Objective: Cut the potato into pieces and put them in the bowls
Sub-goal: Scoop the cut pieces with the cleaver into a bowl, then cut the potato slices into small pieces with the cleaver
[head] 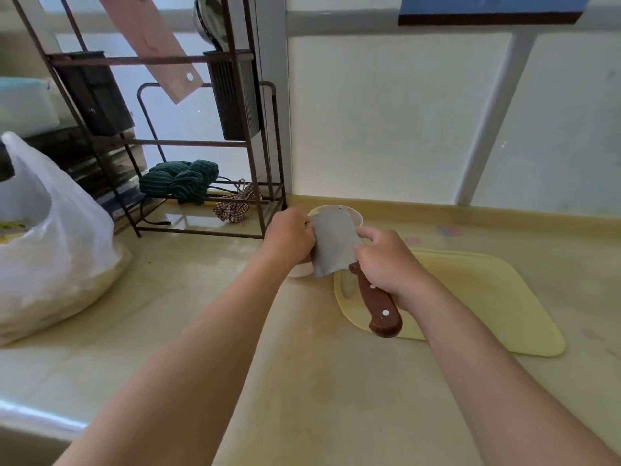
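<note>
The right hand [386, 264] grips the riveted brown wooden handle of a cleaver [332, 242], whose dull grey rectangular blade lies tilted over a round white bowl [353, 213]. At its 9 o'clock edge the left hand [289, 237] presses curled fingers, though I cannot tell whether they pinch anything, and the potato is hidden behind blade and hands. A smooth, pale yellow, round-cornered cutting board [487, 297] spreads at 4 o'clock, glossy beige countertop [201, 314] lies open at 7, and a dark metal rack [262, 183] and a white plastic bag [60, 237] crowd 10 and 9.
</note>
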The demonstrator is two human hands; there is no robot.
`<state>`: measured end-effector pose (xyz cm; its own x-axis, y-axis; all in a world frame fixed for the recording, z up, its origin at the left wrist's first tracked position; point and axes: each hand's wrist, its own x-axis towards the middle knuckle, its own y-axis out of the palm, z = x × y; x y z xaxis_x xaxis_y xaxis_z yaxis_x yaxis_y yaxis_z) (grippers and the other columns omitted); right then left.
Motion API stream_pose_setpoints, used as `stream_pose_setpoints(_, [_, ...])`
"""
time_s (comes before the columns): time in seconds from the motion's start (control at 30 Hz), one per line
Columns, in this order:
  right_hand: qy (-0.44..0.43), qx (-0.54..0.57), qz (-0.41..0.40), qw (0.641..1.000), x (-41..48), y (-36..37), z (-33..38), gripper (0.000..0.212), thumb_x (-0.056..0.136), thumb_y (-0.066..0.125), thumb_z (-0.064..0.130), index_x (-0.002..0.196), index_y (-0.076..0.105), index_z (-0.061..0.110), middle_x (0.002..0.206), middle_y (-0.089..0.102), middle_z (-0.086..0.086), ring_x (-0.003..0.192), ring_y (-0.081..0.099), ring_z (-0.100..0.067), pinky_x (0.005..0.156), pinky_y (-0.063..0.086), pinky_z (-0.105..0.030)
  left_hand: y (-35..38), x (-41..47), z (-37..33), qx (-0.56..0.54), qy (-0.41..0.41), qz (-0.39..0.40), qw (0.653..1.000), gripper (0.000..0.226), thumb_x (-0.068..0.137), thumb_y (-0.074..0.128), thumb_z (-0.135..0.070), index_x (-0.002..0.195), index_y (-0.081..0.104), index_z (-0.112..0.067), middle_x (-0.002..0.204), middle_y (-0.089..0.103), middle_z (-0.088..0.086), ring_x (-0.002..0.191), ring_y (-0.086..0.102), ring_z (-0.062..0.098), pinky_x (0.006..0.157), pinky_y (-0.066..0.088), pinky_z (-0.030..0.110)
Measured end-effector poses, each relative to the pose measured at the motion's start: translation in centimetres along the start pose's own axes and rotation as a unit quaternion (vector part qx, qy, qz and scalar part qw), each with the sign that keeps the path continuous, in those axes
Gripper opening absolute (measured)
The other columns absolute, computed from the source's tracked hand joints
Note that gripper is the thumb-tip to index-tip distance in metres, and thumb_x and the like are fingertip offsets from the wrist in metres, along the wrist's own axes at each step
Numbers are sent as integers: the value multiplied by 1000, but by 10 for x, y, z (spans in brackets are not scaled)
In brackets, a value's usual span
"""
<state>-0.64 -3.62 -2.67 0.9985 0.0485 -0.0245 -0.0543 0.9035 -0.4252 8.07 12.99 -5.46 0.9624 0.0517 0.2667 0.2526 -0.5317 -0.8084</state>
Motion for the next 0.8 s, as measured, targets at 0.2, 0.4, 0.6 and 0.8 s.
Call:
stream_pose_setpoints(0.2, [16, -15, -10, 1000, 3, -16, -8, 49, 103, 43, 9, 148, 54, 26, 91, 69, -6, 66, 56, -18, 40, 39, -18, -4, -2, 0, -47, -34, -22, 998, 26, 84, 41, -3, 59, 43, -12, 61, 43, 5, 61, 37, 23, 55, 29, 29])
stream_pose_setpoints(0.4, [11, -18, -17, 1000, -3, -24, -12, 48, 104, 43, 9, 147, 56, 25, 83, 67, -2, 53, 52, -11, 38, 37, -18, -13, -10, -7, -78, -38, -30, 996, 34, 96, 40, -5, 119, 65, -8, 113, 62, 9, 105, 57, 26, 84, 44, 30])
stream_pose_setpoints(0.6, [13, -7, -58, 998, -19, -57, -21, 42, 104, 44, 9, 138, 58, 29, 80, 64, 2, 60, 52, -14, 41, 39, -19, -20, -20, -26, -91, -1, -38, 995, 34, 96, 40, -4, 118, 66, -8, 115, 66, 8, 108, 59, 24, 89, 46, 30])
stream_pose_setpoints(0.8, [50, 28, -138, 989, -35, -112, -55, 25, 97, 53, 12, 105, 73, 25, 77, 67, -1, 70, 55, -24, 63, 43, -33, -5, -35, -69, -117, 65, -22, 991, 29, 97, 44, -10, 115, 67, -12, 110, 68, 5, 97, 62, 20, 83, 51, 30])
